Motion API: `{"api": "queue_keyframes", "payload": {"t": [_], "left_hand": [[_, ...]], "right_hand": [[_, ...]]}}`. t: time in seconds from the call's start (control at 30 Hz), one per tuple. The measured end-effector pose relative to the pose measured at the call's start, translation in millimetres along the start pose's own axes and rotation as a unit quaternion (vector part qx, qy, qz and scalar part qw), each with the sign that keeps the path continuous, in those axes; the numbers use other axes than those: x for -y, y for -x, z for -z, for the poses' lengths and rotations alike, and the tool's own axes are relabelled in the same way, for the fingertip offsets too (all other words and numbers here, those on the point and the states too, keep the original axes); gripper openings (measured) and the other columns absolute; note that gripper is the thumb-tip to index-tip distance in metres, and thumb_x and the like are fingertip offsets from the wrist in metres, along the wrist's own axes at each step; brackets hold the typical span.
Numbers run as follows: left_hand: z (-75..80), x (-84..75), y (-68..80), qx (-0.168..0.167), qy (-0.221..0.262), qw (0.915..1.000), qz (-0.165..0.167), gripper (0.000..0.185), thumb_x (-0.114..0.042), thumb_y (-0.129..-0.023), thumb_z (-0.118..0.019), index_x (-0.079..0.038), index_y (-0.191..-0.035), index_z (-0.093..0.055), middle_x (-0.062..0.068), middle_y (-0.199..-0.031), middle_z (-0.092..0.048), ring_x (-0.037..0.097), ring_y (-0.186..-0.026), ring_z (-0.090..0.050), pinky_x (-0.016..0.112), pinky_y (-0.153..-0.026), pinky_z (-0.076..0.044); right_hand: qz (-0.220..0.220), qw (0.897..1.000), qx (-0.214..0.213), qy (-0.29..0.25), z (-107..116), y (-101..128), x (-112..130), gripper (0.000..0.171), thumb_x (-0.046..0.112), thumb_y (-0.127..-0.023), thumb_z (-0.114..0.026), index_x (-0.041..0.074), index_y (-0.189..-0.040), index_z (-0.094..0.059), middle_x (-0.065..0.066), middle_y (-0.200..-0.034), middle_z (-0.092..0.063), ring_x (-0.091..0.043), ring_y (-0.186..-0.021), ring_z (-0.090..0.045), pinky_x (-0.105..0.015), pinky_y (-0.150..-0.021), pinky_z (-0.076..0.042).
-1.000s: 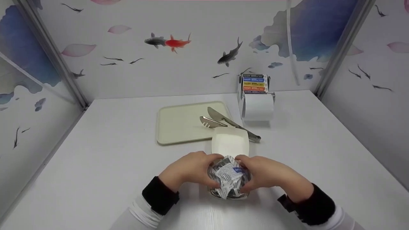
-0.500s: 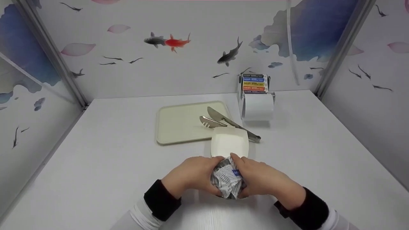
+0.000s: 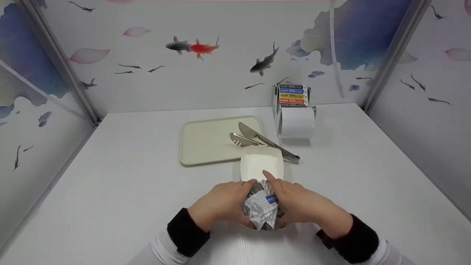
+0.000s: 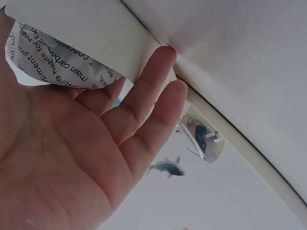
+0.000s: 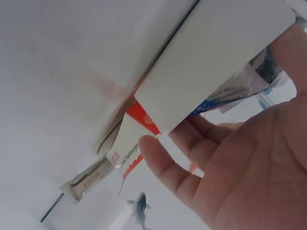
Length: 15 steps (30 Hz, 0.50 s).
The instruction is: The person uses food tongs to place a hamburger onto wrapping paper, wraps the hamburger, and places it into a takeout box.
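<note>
Between both hands sits a wrapped burger (image 3: 260, 208) in newsprint-patterned paper with a small blue label; the paper hides its contents. It is in the front half of a cream cardboard clamshell box (image 3: 260, 162), whose lid lies folded back behind it. My left hand (image 3: 225, 201) grips the burger from the left, thumb toward the near side. My right hand (image 3: 304, 203) holds the other side, its index finger lifted toward the lid. In both wrist views, a box wall (image 4: 103, 36) stands upright beside the wrapped paper, and the outer fingers (image 5: 165, 160) extend loosely outside it.
Behind the box lies a pale green tray (image 3: 206, 141). Metal tongs (image 3: 270, 142) rest partly on the tray, jaws spread, handle end on the white table (image 3: 125, 176). Farther right stands a dispenser (image 3: 297, 121) with coloured labels and a white roll. Printed panels enclose the table.
Both hands have closed in on the burger, the right one sliding inward and its index finger rising. The wrapped paper looks narrower between them. Lately the box has shifted slightly left.
</note>
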State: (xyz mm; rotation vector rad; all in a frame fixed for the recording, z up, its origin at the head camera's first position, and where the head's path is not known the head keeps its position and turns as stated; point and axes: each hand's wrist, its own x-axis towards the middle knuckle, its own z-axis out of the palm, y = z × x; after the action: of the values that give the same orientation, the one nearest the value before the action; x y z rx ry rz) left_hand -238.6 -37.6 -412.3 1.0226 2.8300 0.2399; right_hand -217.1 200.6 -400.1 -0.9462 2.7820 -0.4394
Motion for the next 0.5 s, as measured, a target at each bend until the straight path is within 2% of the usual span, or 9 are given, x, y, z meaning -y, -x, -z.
{"api": "queue_keyframes", "payload": {"t": [0.13,0.23,0.37,0.43,0.5], "left_hand": [[9.5,1.5,11.1,0.03,-0.01,0.9994,0.009,0.127,-0.057,-0.061,-0.099,-0.014,-0.163,-0.036,0.005,-0.131,-0.073,0.025,-0.115,-0.072,0.041,-0.097,-0.06],[20.4,7.8,19.3,0.062,0.003,0.9979,0.016,0.132,-0.054,-0.06,-0.1,-0.018,-0.166,-0.031,0.006,-0.136,-0.071,0.026,-0.121,-0.07,0.042,-0.103,-0.057],[37.7,25.9,28.1,0.108,0.068,0.9918,0.006,0.126,-0.043,-0.064,-0.101,-0.019,-0.166,-0.031,0.009,-0.151,-0.062,0.03,-0.139,-0.06,0.046,-0.118,-0.048],[44.5,37.0,29.8,0.116,0.12,0.9859,0.007,0.118,-0.04,-0.071,-0.097,-0.016,-0.166,-0.032,0.012,-0.155,-0.058,0.033,-0.143,-0.057,0.05,-0.122,-0.044],[47.1,47.7,28.9,0.099,0.164,0.9812,0.023,0.104,-0.041,-0.081,-0.09,-0.014,-0.165,-0.034,0.014,-0.154,-0.059,0.035,-0.142,-0.058,0.053,-0.121,-0.044]], "right_hand": [[0.043,0.997,0.042,-0.053,18.9,6.7,-5.3,0.117,0.027,-0.079,-0.093,0.005,-0.167,-0.018,-0.018,-0.153,-0.057,-0.039,-0.14,-0.057,-0.059,-0.116,-0.046],[0.042,0.995,0.036,-0.086,34.8,8.1,-12.7,0.096,0.023,-0.091,-0.082,0.006,-0.166,-0.024,-0.016,-0.143,-0.064,-0.037,-0.136,-0.061,-0.06,-0.114,-0.048],[-0.038,0.987,0.013,-0.155,46.3,-2.3,-27.5,0.074,0.022,-0.104,-0.065,0.001,-0.164,-0.027,-0.021,-0.129,-0.07,-0.037,-0.121,-0.068,-0.059,-0.106,-0.054],[-0.085,0.976,0.012,-0.203,44.6,-10.4,-36.3,0.068,0.02,-0.108,-0.058,-0.004,-0.163,-0.026,-0.024,-0.124,-0.072,-0.035,-0.114,-0.072,-0.055,-0.1,-0.057],[-0.125,0.959,0.017,-0.253,39.5,-18.0,-42.8,0.067,0.018,-0.109,-0.053,-0.008,-0.162,-0.021,-0.027,-0.121,-0.073,-0.033,-0.107,-0.075,-0.049,-0.095,-0.06]]}}
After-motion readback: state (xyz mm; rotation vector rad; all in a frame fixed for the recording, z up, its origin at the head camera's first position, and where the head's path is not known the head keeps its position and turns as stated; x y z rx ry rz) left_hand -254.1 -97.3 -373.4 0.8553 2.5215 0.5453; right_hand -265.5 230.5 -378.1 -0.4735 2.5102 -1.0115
